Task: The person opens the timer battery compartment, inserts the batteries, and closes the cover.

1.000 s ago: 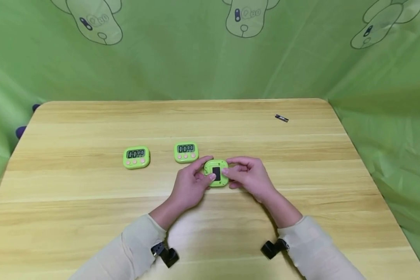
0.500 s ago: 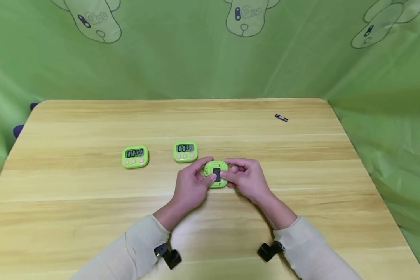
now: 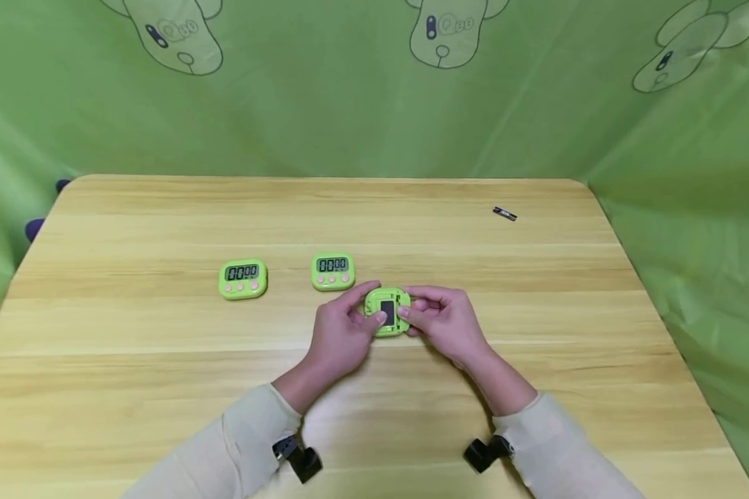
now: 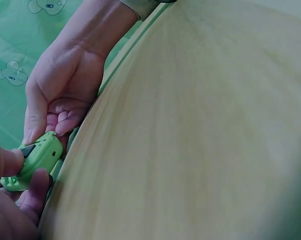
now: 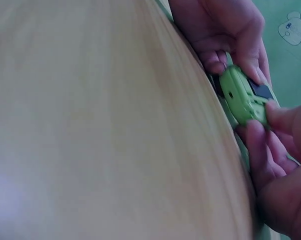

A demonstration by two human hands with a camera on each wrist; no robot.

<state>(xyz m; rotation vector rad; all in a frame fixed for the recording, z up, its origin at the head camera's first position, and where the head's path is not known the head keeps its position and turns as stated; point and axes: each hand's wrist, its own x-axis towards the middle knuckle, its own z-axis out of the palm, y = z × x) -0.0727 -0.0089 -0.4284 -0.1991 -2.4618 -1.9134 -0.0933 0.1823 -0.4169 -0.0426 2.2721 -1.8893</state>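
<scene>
A light-green digital timer is held with its back up, a black rectangle at its middle. My left hand grips its left side, thumb on the black rectangle, index finger along the far edge. On the right side my right hand pinches it, thumb on the back by a slim green cover piece with dark slots beside it. Both wrist views show the timer edge-on between the two hands, a small hole in its side. Its display face is hidden underneath.
Two matching green timers lie face up, one just beyond my left hand and another farther left, both reading zeros. A small black battery lies toward the back right of the wooden table. Green curtain surrounds the table.
The slim cover piece at the timer's right side has slid outward to the right under my right thumb, exposing dark slots. My left hand keeps nearly the same hold.
</scene>
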